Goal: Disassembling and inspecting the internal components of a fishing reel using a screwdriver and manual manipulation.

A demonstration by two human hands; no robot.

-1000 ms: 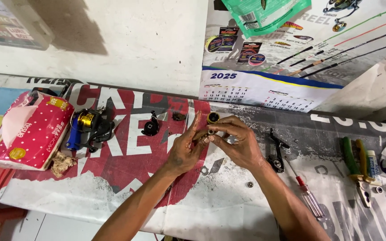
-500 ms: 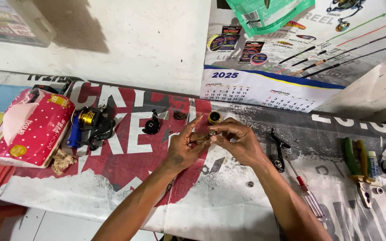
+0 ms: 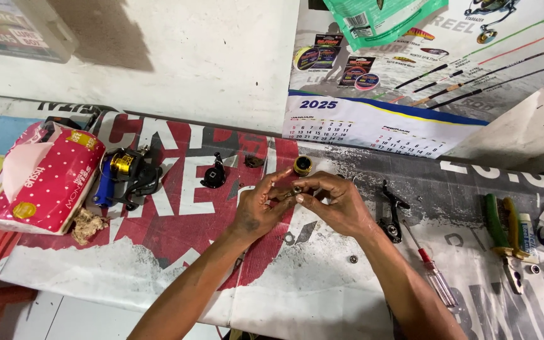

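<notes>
Since the earlier frame our hands barely moved. Left hand (image 3: 260, 211) and right hand (image 3: 334, 203) together pinch a small metal part (image 3: 291, 192) mid-bench, near the gold knob (image 3: 302, 165), for close fitting.

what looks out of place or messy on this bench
The fishing reel lies partly dismantled, its black parts and a gold knob scattered over the banner. A loose washer sits alone near the right hand. Both hands pinch one small part.
</notes>
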